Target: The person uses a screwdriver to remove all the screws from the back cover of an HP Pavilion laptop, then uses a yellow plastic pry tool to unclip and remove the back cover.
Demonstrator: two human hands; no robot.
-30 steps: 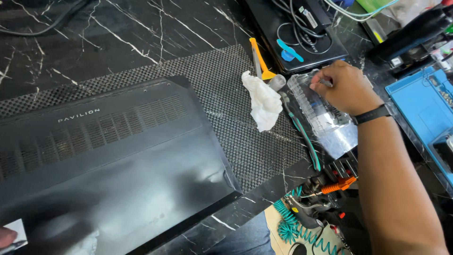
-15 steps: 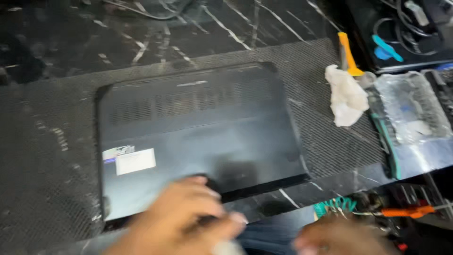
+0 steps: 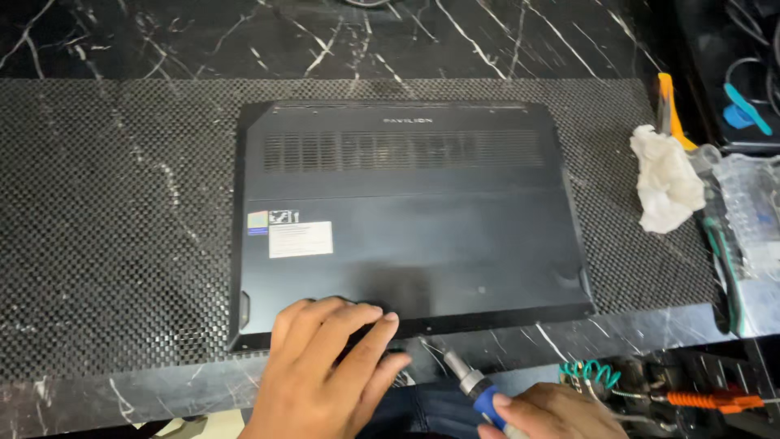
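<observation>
A black laptop (image 3: 414, 219) lies upside down on a dark woven mat (image 3: 114, 211), its vent grille toward the far side and a white label near its left part. My left hand (image 3: 325, 370) rests flat on the laptop's near edge, fingers spread slightly. My right hand (image 3: 552, 410) sits low at the table's front edge and grips a screwdriver (image 3: 471, 382) with a blue handle, its metal tip pointing up toward the laptop's near edge.
A crumpled white tissue (image 3: 666, 183) lies right of the laptop beside an orange-handled tool (image 3: 673, 110) and a clear plastic tray (image 3: 751, 211). Green coiled wire (image 3: 589, 372) and an orange-handled tool (image 3: 707, 400) sit at the lower right. The tabletop is black marble (image 3: 244, 36).
The view has swung left and steadied, so the laptop is centred. My right hand left the plastic tray and now holds the screwdriver by the front edge; my left hand settled on the laptop.
</observation>
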